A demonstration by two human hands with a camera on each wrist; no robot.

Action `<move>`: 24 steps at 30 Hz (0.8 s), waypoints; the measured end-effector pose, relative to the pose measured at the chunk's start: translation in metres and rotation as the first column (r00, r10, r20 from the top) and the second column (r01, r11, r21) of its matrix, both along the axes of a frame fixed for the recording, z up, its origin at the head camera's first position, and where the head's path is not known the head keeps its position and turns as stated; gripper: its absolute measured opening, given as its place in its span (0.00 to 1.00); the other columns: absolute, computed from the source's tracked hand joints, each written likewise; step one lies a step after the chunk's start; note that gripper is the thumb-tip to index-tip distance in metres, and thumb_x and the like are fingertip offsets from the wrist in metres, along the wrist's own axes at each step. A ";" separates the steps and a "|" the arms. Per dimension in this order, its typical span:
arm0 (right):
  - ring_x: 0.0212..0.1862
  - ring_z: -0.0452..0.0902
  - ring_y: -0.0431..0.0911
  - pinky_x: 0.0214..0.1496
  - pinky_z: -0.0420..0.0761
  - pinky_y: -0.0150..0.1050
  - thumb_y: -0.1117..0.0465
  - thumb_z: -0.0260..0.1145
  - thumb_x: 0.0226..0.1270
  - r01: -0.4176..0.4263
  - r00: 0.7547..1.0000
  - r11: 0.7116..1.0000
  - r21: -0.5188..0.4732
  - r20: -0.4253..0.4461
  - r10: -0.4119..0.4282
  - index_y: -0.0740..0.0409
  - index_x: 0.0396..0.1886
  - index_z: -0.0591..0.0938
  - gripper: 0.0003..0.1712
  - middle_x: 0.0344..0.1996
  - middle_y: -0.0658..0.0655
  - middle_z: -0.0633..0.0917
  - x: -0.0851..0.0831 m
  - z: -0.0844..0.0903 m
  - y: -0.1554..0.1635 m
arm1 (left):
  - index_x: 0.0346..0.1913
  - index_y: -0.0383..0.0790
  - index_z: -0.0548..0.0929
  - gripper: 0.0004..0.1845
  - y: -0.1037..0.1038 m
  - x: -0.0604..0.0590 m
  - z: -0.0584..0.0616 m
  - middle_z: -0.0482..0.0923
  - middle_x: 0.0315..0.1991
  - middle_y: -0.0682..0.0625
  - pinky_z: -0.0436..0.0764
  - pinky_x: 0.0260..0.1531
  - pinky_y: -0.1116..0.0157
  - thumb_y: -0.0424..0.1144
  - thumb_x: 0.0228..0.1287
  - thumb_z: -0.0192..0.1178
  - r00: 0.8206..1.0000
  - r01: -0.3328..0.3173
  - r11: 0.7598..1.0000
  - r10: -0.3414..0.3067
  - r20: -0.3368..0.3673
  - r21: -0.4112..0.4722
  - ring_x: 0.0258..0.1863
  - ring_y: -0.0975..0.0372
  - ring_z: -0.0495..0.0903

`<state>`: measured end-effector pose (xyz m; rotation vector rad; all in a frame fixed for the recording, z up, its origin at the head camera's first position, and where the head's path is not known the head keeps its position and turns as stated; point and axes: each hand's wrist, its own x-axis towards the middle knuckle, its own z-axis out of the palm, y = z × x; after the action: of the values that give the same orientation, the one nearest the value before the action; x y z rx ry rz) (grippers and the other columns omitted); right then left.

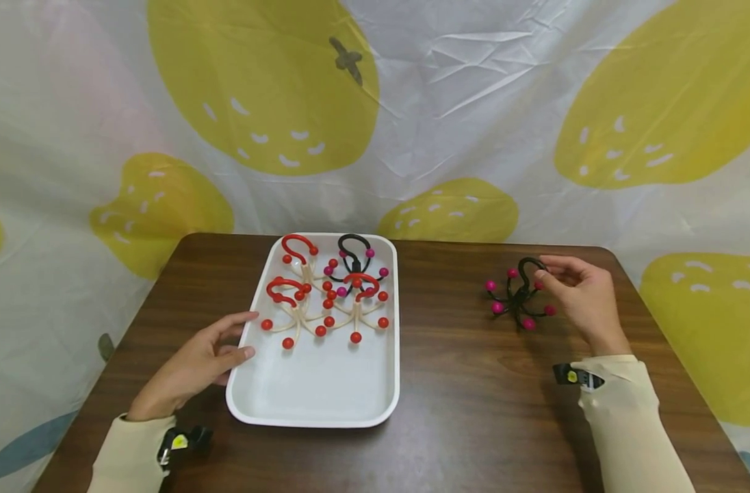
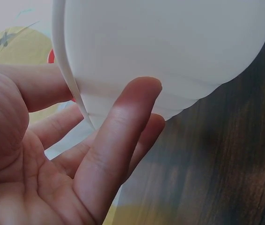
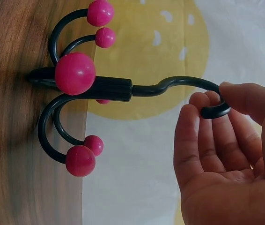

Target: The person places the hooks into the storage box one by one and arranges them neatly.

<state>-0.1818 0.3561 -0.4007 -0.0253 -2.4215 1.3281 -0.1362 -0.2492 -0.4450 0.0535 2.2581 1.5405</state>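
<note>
At the tray's left side, my left hand [image 1: 193, 366] grips the rim and wall of the white tray [image 1: 313, 404]. The left wrist view shows fingers [image 2: 123, 126] against the tray's outer wall. Inside the tray's far half stand three beige claw massagers [image 1: 298, 316] with red ball tips and red hooked handles, beside a black one [image 1: 355, 263] with pink balls. Over to the right, my right hand [image 1: 581, 301] pinches the curled handle end of another black claw massager [image 1: 519, 296] between thumb and fingertips. Its pink-tipped legs [image 3: 75, 73] splay out at the tabletop; exact contact is unclear.
Everything stands on a dark brown wooden table [image 1: 461, 404]. A pale curtain [image 1: 424, 123] with large yellow fruit prints hangs close behind the table and around its sides. Each wrist wears a small black strapped device [image 1: 578, 376].
</note>
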 end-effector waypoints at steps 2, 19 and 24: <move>0.35 0.84 0.25 0.40 0.81 0.19 0.60 0.76 0.70 0.013 1.000 1.000 0.011 -0.012 -0.013 0.63 0.56 0.89 0.18 0.32 0.32 0.86 0.000 0.001 -0.001 | 0.83 0.49 0.61 0.38 0.000 0.000 0.000 0.67 0.74 0.31 0.92 0.42 0.51 0.39 0.76 0.66 1.000 0.002 1.000 -0.002 -0.001 0.010 0.56 0.49 0.86; 0.33 0.83 0.24 0.37 0.78 0.18 0.60 0.76 0.69 0.026 0.996 0.994 0.102 -0.085 -0.017 0.61 0.53 0.91 0.15 0.31 0.25 0.85 0.004 0.013 -0.006 | 0.83 0.48 0.61 0.39 0.001 0.001 -0.001 0.67 0.74 0.31 0.92 0.42 0.51 0.38 0.76 0.65 1.000 0.001 1.000 -0.001 0.003 0.002 0.56 0.48 0.86; 0.31 0.82 0.25 0.35 0.77 0.19 0.59 0.77 0.69 0.032 0.995 0.992 0.122 -0.101 -0.019 0.59 0.51 0.92 0.14 0.30 0.24 0.85 0.006 0.017 -0.010 | 0.83 0.48 0.61 0.39 0.002 0.001 0.001 0.67 0.73 0.31 0.92 0.42 0.51 0.39 0.75 0.66 1.000 0.003 1.000 -0.003 0.001 0.011 0.55 0.48 0.86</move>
<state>-0.1755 0.3460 -0.3840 0.0423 -2.4058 1.1380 -0.1349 -0.2475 -0.4441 0.0585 2.2482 1.5510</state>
